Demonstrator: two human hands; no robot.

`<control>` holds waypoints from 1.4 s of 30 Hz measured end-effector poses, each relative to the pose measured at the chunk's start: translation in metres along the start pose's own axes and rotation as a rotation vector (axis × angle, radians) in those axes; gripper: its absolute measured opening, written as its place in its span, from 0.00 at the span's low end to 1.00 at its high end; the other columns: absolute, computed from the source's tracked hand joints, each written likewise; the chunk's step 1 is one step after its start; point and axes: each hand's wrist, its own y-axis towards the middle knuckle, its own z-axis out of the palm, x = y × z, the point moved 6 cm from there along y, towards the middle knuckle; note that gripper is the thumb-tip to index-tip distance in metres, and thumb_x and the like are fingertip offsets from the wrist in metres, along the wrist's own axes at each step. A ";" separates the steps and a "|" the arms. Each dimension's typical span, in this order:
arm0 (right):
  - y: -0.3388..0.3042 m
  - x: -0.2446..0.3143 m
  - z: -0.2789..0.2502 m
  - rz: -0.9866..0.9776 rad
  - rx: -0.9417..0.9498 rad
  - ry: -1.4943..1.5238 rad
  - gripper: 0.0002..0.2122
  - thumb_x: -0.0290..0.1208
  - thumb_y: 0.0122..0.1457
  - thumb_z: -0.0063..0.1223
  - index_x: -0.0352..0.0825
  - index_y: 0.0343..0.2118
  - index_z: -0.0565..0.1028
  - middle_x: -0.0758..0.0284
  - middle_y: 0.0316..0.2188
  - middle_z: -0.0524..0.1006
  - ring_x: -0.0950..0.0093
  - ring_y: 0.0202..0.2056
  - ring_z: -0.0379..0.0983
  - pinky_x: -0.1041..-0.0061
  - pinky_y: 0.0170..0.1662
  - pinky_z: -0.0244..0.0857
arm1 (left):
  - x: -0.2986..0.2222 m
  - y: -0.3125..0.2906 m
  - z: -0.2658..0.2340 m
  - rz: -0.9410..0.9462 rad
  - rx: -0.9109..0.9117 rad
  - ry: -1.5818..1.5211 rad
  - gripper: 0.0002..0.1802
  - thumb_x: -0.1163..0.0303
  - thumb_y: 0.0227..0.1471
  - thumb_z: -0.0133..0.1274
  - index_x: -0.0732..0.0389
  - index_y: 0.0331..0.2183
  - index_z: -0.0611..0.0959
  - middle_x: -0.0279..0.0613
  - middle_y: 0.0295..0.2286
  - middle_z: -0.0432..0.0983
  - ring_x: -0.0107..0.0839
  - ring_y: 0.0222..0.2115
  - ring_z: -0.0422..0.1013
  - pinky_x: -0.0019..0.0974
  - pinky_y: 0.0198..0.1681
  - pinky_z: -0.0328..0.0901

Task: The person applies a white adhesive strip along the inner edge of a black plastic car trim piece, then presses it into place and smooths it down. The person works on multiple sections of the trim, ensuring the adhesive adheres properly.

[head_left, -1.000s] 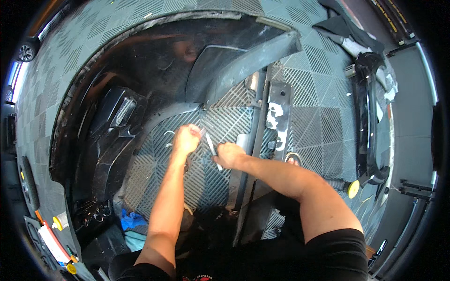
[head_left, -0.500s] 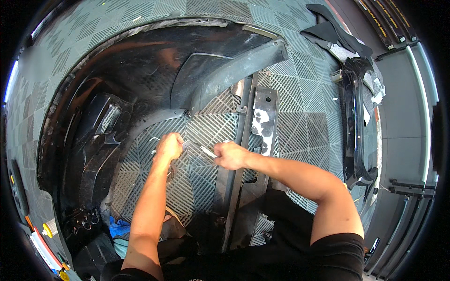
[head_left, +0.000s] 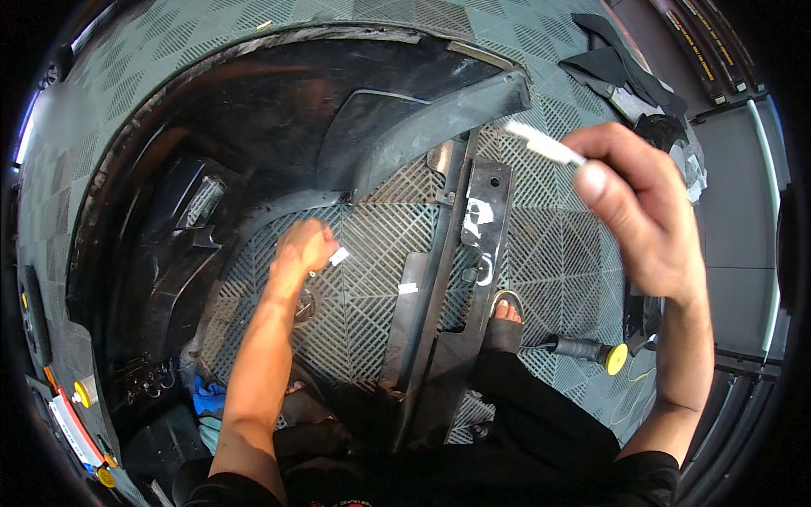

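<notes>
My left hand [head_left: 302, 247] is closed over the grated floor, with a small white piece [head_left: 339, 256] sticking out beside its fingers. Raised at the right, my right hand [head_left: 638, 207] pinches a slender white stick-like thing [head_left: 545, 142] between thumb and forefinger; blur hides its exact kind. A large black car bumper [head_left: 279, 127] curves round the left and far side of my left hand. Between my hands lies a long dark metal bracket [head_left: 448, 253] with white patches. A white scrap [head_left: 408, 288] rests on a flat grey strip [head_left: 414, 269] alongside it.
A polisher with a yellow pad [head_left: 617, 359] lies on the floor at the right, near my foot [head_left: 507, 308]. Dark cloths [head_left: 621, 72] are at the far right. A blue cloth [head_left: 209, 395] lies at the lower left, by the bumper's near end.
My right hand has swung up and right, away from my left, carrying the white stick-like thing. My left hand has stayed near its place, slightly higher. The polisher and my right foot now show.
</notes>
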 end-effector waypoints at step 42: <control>0.102 -0.042 0.230 0.044 -1.304 1.135 0.15 0.40 0.69 0.54 0.30 0.39 0.71 0.73 0.23 0.72 0.86 0.23 0.64 0.81 0.27 0.59 | -0.223 -0.069 -0.270 0.739 -0.442 0.071 0.18 0.63 0.57 0.65 0.69 0.42 0.85 0.40 0.33 0.84 0.23 0.36 0.77 0.29 0.43 0.71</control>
